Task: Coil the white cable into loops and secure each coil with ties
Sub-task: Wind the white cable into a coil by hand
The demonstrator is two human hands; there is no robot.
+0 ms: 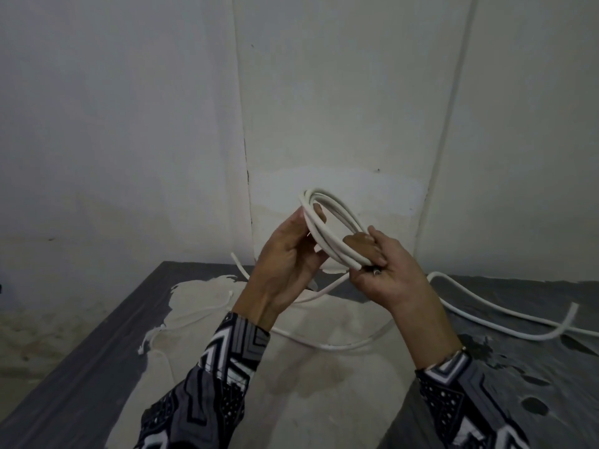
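Head view: both hands, left [285, 254] and right [385, 270], grip the coiled white cable [327, 228].

Coil [327, 222] between both hands above table [97, 335]; loose cable [486, 306] trails right.

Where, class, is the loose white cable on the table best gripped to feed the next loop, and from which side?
Probably just below the coil, where the loose cable rises off the table. Come from above: it hangs free there.
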